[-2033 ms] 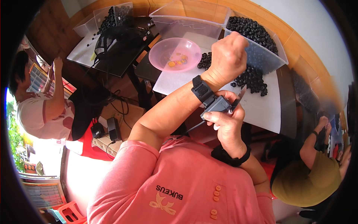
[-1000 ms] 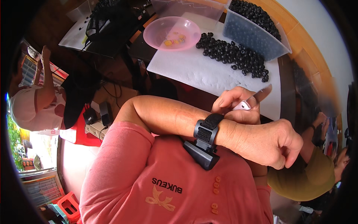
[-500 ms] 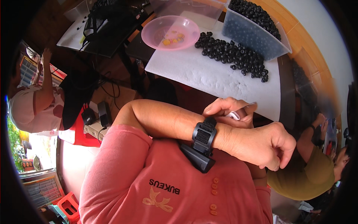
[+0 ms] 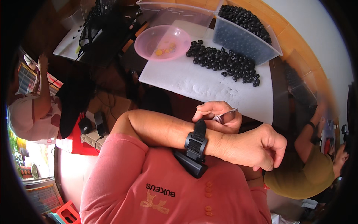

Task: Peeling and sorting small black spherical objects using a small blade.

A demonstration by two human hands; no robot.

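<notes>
My left hand is crossed over to the right in front of my chest, fingers curled into a loose fist; I cannot see inside it. A black strap with a small device sits on that wrist. My right hand lies just behind the left forearm and grips a small knife, blade pointing right. Farther off, a pile of small black round fruits lies on a white board. A pink bowl holds a few yellow pieces.
A clear bin full of the same black fruits stands behind the pile, with an empty clear bin to its left. Dark gear and cables cover the upper left. One person sits lower right, another person at left.
Two seconds ago my left hand was reaching into the black fruit pile; it has since pulled back and swung across my chest to the right. My right hand kept the knife.
</notes>
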